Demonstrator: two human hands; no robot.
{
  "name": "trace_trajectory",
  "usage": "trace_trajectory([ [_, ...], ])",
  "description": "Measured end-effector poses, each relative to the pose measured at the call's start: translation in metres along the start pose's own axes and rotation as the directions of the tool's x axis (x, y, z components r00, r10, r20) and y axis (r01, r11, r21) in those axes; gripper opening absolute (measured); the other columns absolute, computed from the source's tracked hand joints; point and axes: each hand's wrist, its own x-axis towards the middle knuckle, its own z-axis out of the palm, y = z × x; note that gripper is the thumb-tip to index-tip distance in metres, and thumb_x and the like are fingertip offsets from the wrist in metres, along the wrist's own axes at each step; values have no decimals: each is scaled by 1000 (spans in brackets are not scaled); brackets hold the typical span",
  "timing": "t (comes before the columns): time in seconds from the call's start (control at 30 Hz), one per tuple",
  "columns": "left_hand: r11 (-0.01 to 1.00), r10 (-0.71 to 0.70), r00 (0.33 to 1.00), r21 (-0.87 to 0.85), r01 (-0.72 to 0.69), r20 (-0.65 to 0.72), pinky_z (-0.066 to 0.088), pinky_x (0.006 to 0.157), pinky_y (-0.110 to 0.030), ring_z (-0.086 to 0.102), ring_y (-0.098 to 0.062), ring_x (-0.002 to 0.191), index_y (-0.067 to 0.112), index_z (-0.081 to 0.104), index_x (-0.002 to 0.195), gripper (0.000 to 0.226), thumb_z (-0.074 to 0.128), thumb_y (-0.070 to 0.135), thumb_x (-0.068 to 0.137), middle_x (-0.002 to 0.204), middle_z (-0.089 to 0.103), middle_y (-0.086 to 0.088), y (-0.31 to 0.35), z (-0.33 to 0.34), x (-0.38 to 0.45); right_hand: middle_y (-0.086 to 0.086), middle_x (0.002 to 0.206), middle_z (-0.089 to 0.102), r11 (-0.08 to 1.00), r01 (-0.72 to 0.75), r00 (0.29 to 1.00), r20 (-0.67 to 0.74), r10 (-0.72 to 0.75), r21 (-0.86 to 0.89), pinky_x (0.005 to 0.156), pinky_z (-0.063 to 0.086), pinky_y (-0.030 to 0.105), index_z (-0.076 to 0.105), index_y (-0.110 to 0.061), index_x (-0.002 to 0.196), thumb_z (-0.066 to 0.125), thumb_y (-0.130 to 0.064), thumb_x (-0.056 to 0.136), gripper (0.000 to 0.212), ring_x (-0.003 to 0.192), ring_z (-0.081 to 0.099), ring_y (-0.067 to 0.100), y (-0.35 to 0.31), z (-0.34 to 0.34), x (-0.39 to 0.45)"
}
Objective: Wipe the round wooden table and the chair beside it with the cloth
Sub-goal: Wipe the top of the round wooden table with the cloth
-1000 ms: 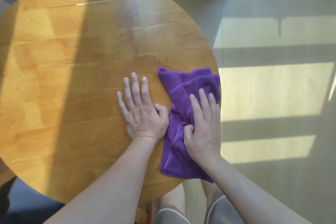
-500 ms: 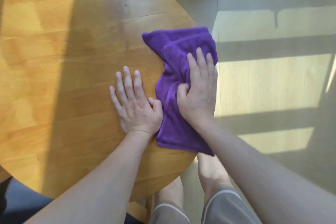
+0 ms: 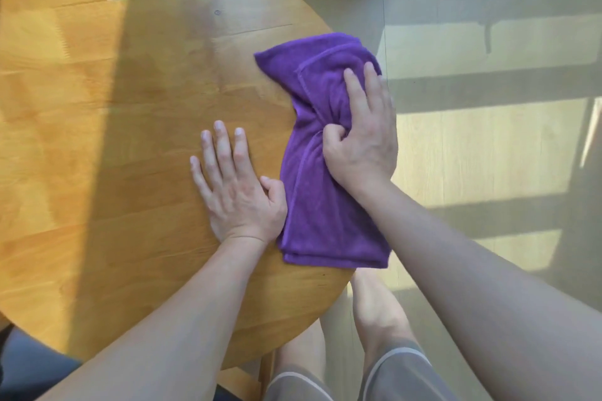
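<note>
Sunlit wood floor (image 3: 488, 146) is seen at 3 o'clock of round wooden table (image 3: 130, 140). Purple cloth (image 3: 319, 205) is bunched at table's 3 o'clock edge, grasped under right hand (image 3: 365, 143), thumb curled in. Left hand (image 3: 237, 192) is pressed flat, fingers straight, beside cloth.

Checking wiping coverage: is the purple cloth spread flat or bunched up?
Bunched. The purple cloth is doubled in layers, gathered into creases under the right hand, whose thumb pinches it.
</note>
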Motion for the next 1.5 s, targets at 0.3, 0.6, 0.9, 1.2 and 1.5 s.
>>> trace_trajectory([
  [0.3,1000,5,1000,-26,-6,-11,9,127,-57,16,-34,158,7,33,157,85,47,26,76,170,22,-14,1,-2,-1,9,166,25,995,22,998,62,-16,-94,120,24,57,41,-8,152,49,-12,74,78,156,12,28,14,2,-146],
  [0.6,999,4,1000,-49,-5,-21,10,127,-56,16,-33,158,8,34,157,85,48,27,76,170,23,-13,0,-2,-1,6,166,27,991,68,997,33,-64,-113,125,15,48,41,-13,153,48,-19,73,81,154,16,30,2,2,-36],
  [0.9,996,1,1000,-94,-1,-6,5,128,-52,13,-30,159,11,34,157,84,47,29,76,171,21,-10,-1,-5,0,7,166,25,991,83,996,36,-80,-104,125,15,50,40,-11,153,44,-23,76,78,155,13,28,-1,11,-122],
  [1.2,976,110,994,-186,-109,-7,5,129,-50,15,-26,159,10,36,157,80,48,33,81,170,23,-9,-19,-11,-9,0,167,22,991,124,986,118,-117,-51,127,8,44,37,-19,155,48,-22,73,84,155,10,24,3,3,-84],
  [1.5,990,139,986,-44,-135,88,3,128,-56,9,-21,160,15,24,163,81,42,36,87,173,14,-3,-60,-15,-81,3,168,21,994,92,993,82,-87,-59,126,9,46,37,-13,155,42,-19,78,77,156,9,26,1,7,-120],
])
